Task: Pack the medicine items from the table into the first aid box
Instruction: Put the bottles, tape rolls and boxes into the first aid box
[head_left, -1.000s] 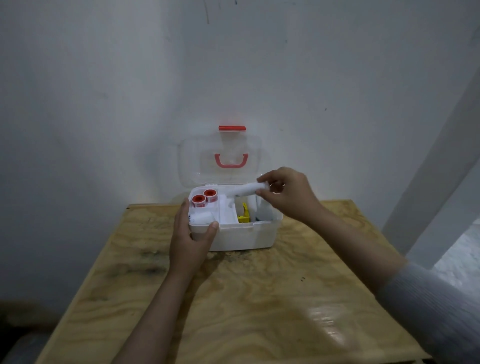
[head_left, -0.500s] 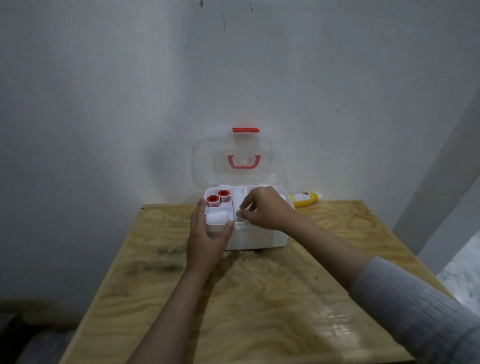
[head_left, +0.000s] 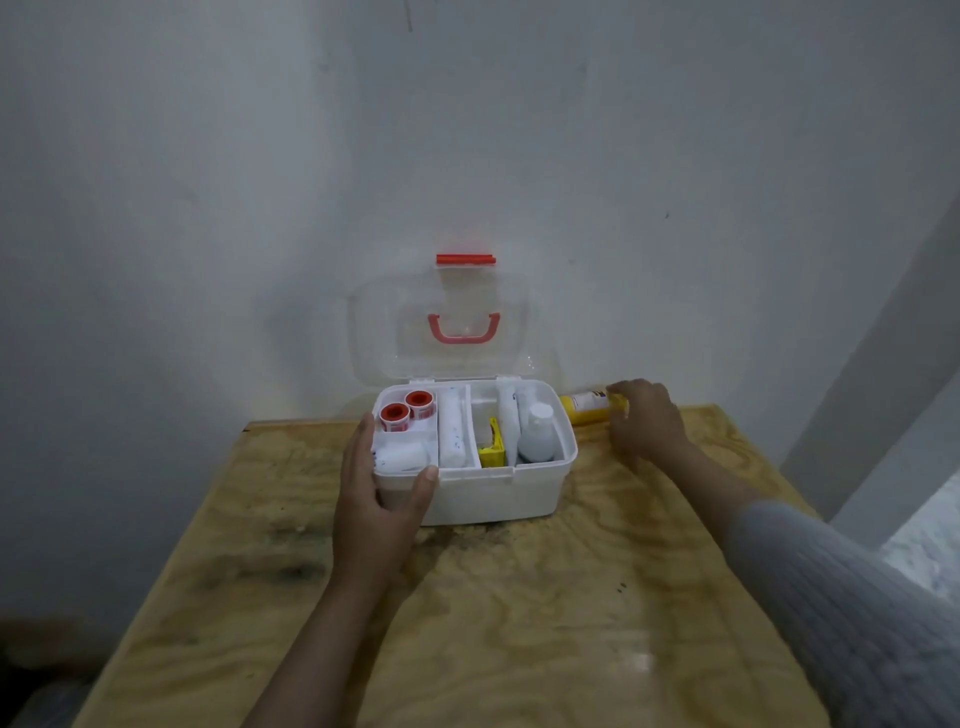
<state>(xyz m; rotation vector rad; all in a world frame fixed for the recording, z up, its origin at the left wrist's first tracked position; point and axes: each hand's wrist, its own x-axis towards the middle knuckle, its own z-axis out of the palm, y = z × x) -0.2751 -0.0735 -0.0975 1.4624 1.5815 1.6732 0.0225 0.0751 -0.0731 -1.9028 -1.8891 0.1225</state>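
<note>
A white first aid box (head_left: 493, 493) sat open near the back of a plywood table (head_left: 519, 623), its clear lid (head_left: 441, 332) standing upright against the pale wall, with a red handle (head_left: 463, 328) on it. The person's left hand (head_left: 379, 499) cupped the box's front left corner, thumb on the front rim and fingers along the left side, steadying it. Inside, two red-capped tape rolls (head_left: 408, 410) sat in the back left compartment, a white bandage roll (head_left: 402, 457) lay in front of them, and a longer wrapped roll (head_left: 452, 431) lay beside those. A small yellow item (head_left: 491, 451) stood in the middle section, and a white bottle (head_left: 537, 436) rested in the right compartment. The right hand (head_left: 644, 421), in a grey ribbed sleeve (head_left: 857, 597), reached just beyond the box's right end, its fingers curled over a yellow bottle (head_left: 587, 408) lying on its side on the table by the wall. Whether the fingers had closed on the bottle could not be told.
</note>
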